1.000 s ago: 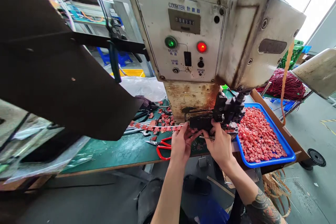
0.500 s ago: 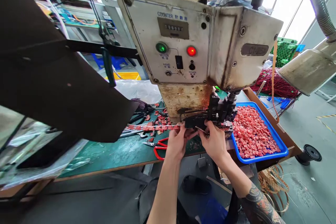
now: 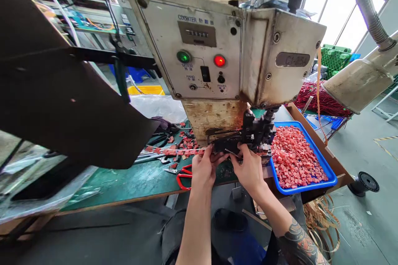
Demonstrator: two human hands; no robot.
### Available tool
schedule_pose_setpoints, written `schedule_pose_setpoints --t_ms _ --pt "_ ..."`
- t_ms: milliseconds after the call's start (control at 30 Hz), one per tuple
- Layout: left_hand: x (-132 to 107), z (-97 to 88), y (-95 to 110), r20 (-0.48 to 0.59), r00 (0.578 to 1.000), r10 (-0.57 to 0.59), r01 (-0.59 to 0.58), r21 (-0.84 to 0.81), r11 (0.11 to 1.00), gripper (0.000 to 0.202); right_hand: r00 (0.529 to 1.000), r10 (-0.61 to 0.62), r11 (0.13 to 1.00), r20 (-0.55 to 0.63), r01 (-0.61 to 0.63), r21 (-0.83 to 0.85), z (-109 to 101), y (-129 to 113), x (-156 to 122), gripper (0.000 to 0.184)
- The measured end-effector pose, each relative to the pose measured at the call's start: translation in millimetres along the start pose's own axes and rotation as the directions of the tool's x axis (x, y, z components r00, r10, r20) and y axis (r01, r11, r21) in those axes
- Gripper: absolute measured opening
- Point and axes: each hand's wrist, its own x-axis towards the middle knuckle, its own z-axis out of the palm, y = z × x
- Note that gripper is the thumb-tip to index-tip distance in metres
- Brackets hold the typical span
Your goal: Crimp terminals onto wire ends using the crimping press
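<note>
Both my hands are at the black feed guide [image 3: 224, 144] of a crimping-press-like machine [image 3: 214, 116]. My left hand [image 3: 202, 170] is closed, thumb and fingers pinching the end of a strip with red pieces [image 3: 174, 151] that trails left over the bench. My right hand [image 3: 249, 169] is at the guide's right end, its thumb and fingers drawn together beside a thin metal lever [image 3: 232, 153]. Whatever lies between those fingertips is too small to make out. The black tooling [image 3: 258, 128] stands just above my right fingers.
Red-handled scissors [image 3: 184, 178], loose red bits and tools lie on the green bench [image 3: 130, 182]. At right, a blue tray [image 3: 330, 180] holds many small red squares [image 3: 298, 157]. A dark panel [image 3: 77, 103] overhangs the left. A black spool [image 3: 364, 183] stands on the floor.
The whole view has shifted slightly, so the machine and tray sit farther left. Both hands stay at the feed guide, with hardly any change in their grip.
</note>
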Motion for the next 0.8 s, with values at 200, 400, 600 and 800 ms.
schedule_pose_setpoints --t_ms 200,400,600,800 --pt "-3 4.6 10 -0.081 0.996 -0.026 0.03 0.039 0.999 0.011 0.999 -0.004 1.0 0.038 0.005 -0.021 -2 -2 2 0.023" --pt "2 -12.5 38 -0.079 0.997 0.014 -0.007 0.091 0.996 0.016 0.998 0.022 1.0 0.056 -0.023 0.02 -5 -7 5 0.028" --pt "-24 -43.4 41 0.041 0.988 -0.148 0.135 0.221 0.966 0.04 1.0 0.02 0.884 0.016 -0.025 0.467 -40 -1 -34 0.03" --pt "-98 -61.1 0 0.316 0.949 -0.013 -0.133 0.436 0.89 0.049 0.832 0.251 0.323 0.495 -0.554 0.768 -62 37 -58 0.054"
